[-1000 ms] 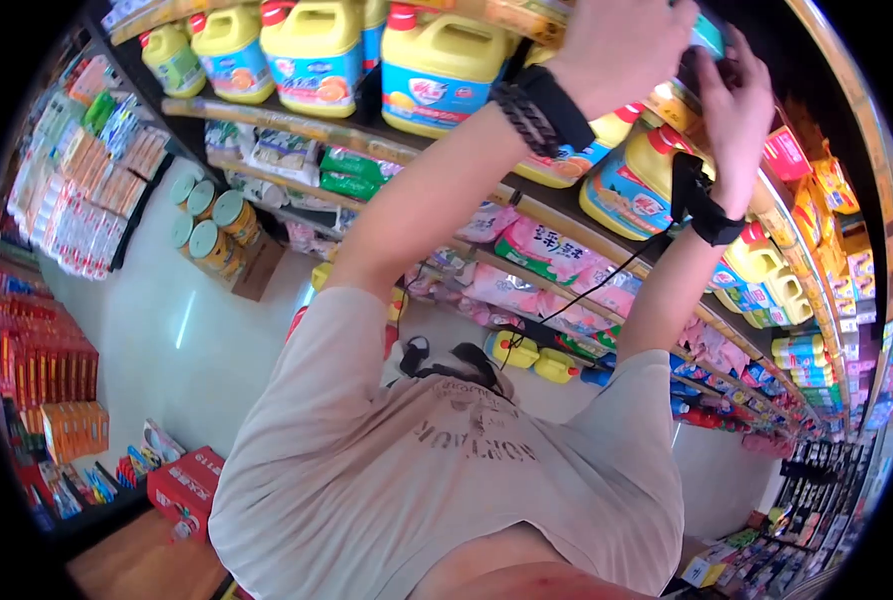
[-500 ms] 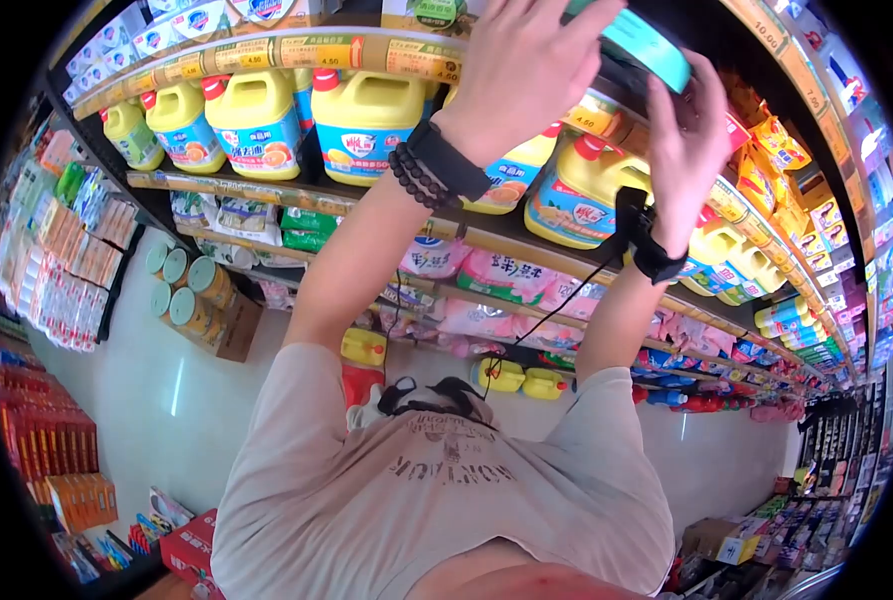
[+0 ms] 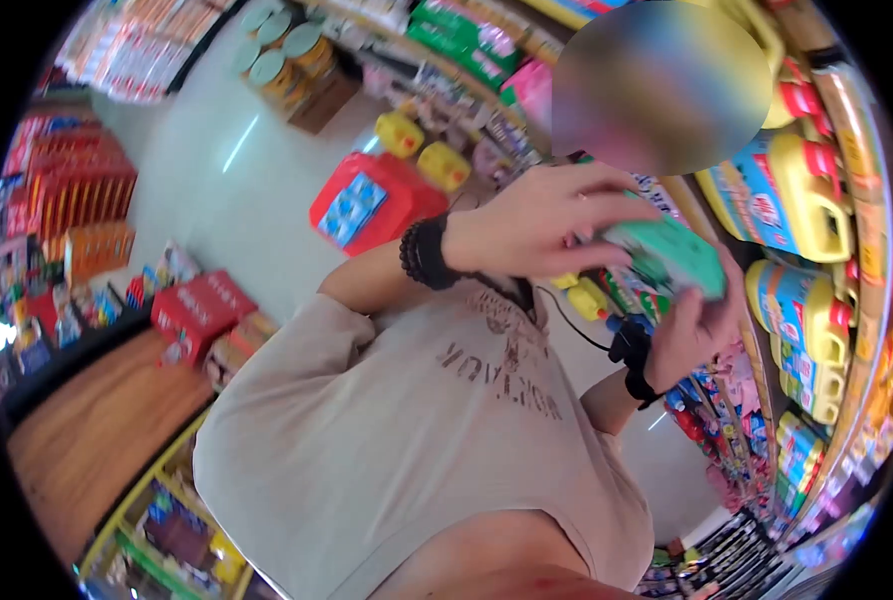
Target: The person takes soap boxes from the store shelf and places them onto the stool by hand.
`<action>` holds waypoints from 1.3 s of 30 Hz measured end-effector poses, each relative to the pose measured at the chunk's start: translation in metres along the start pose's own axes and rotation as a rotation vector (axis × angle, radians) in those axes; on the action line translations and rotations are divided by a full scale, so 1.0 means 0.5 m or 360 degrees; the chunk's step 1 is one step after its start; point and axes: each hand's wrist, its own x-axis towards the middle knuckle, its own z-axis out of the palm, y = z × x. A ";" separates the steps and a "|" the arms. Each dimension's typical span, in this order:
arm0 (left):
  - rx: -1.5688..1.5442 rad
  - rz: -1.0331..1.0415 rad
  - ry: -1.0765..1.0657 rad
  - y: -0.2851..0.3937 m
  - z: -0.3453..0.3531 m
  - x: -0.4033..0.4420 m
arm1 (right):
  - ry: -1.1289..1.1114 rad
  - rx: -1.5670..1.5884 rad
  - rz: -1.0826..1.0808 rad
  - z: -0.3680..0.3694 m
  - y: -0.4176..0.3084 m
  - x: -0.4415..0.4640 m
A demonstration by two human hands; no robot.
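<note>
A small green box-shaped pack (image 3: 671,255) is held in front of my chest, between both hands. My left hand (image 3: 556,222) reaches across from the left, its fingers bent over the pack's near end. On the opposite side my right hand (image 3: 701,325) grips the pack's lower right end with thumb and fingers. Motion blur hides the print on the pack. Dark beads and a black band circle my left wrist, and a black strap is on my right one.
Yellow detergent jugs (image 3: 801,195) line the shelf at the right. A red basket-like container (image 3: 396,195) with a blue-and-white pack stands on the floor (image 3: 206,200). Farther left are stacked jars (image 3: 271,70) and a red carton (image 3: 201,310). A round blurred patch covers the upper right.
Both hands have come down and away from the upper shelf with the green pack, closer to my chest. The view has turned, bringing the red container into sight.
</note>
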 end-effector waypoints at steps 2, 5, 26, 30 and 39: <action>0.0046 -0.0331 0.0059 -0.037 0.006 -0.073 | -0.0272 0.0090 0.0261 0.038 0.054 -0.017; 0.0111 -0.0843 0.0058 -0.032 0.001 -0.165 | -0.0561 0.0302 0.0820 0.098 0.094 -0.042; 0.0496 -0.1409 0.0470 0.005 0.036 -0.347 | -0.1811 0.0480 0.1020 0.216 0.286 -0.108; 0.0556 -0.1285 0.0584 -0.032 0.006 -0.346 | -0.2089 0.0426 0.1020 0.236 0.266 -0.085; 0.0570 -0.1299 0.0925 -0.085 -0.076 -0.388 | -0.2015 0.0383 0.0874 0.398 0.258 -0.082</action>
